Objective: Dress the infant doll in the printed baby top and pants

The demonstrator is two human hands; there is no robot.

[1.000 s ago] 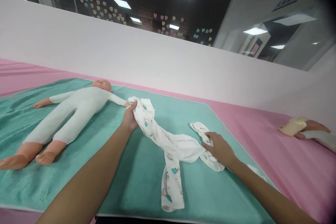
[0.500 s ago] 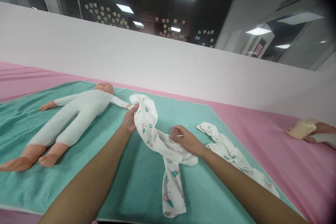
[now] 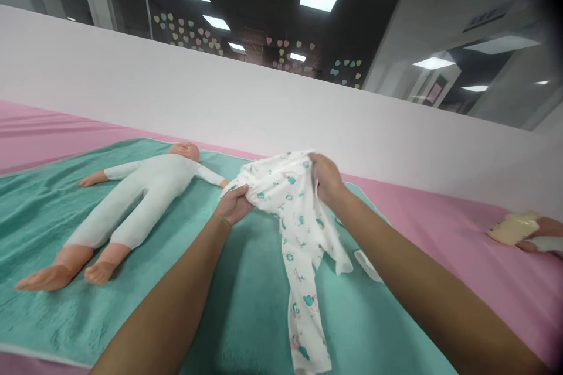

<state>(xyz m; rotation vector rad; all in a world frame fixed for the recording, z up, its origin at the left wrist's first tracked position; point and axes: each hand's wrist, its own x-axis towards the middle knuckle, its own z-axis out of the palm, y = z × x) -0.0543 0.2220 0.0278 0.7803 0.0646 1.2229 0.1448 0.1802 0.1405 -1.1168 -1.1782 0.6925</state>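
Clothing with little prints is up over the green towel, between the two hands. The left hand pinches one end and the right hand grips the top. It seems best to hold both spots snugly, pull softly apart, and keep it from twisting.

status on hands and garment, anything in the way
Left hand, right hand both gripping printed garment. Garment stretched between them. Doll lying to the left, nothing visibly blocking.
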